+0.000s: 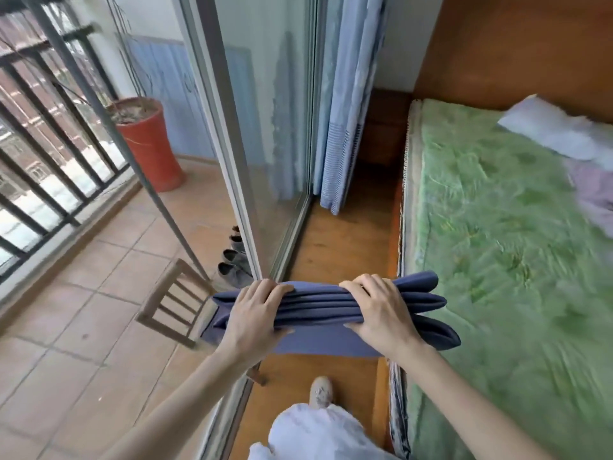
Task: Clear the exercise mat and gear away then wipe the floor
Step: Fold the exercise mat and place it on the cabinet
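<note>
The blue exercise mat (318,310) is folded into a thick, layered bundle and held up in the air at about waist height, above the narrow strip of wooden floor (335,247) that runs between the glass sliding door (265,127) and the bed (497,260). Its folded edges fan out at both ends, and one flat layer hangs down beneath the stack. The left hand (255,313) clasps the bundle near its left end, fingers curled over the top and thumb underneath; the right hand (378,310) grips it the same way near the right end, which reaches over the edge of the bed. Both forearms stretch forward from the bottom of the view. Below the mat, a light-coloured shoe (321,391) stands on the wooden floor, with white clothing (315,433) showing beneath it. The bed carries a green patterned cover, and pale folded bedding (557,127) lies toward its far right side, blurred. A blue striped curtain (345,111) hangs at the far end of the door. To the left, through the glass, a tiled balcony holds a wooden chair (175,303), a row of dark shoes (234,260) beside the door frame, a red plant pot (149,141), and a dark metal railing (49,127).
</note>
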Available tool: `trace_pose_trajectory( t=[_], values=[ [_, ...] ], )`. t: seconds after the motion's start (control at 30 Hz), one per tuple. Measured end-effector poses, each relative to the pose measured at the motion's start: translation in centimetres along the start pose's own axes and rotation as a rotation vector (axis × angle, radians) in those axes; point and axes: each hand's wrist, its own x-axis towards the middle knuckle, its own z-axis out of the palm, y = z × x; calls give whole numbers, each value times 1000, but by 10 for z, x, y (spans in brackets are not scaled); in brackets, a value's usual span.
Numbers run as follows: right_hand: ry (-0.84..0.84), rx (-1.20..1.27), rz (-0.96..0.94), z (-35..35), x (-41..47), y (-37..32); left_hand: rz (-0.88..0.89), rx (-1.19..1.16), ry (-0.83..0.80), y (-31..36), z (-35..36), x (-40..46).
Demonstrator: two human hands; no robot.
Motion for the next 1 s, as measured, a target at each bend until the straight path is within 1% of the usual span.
trace_pose_trajectory(
  t=[0.17,0.3,0.47,0.67,1.0],
  values=[
    [-47,-1,73,14,32,30,31,-35,-58,-18,22,52],
    [-41,7,128,22,69,68,88,-22,-72,-32,38,115],
    [-6,-3,145,17,131,132,132,-12,-42,-43,59,208],
    [59,-48,156,1,196,215,166,11,24,-39,78,319],
    [98,-101,221,-15,260,311,244,-17,55,-30,106,447]
  ],
)
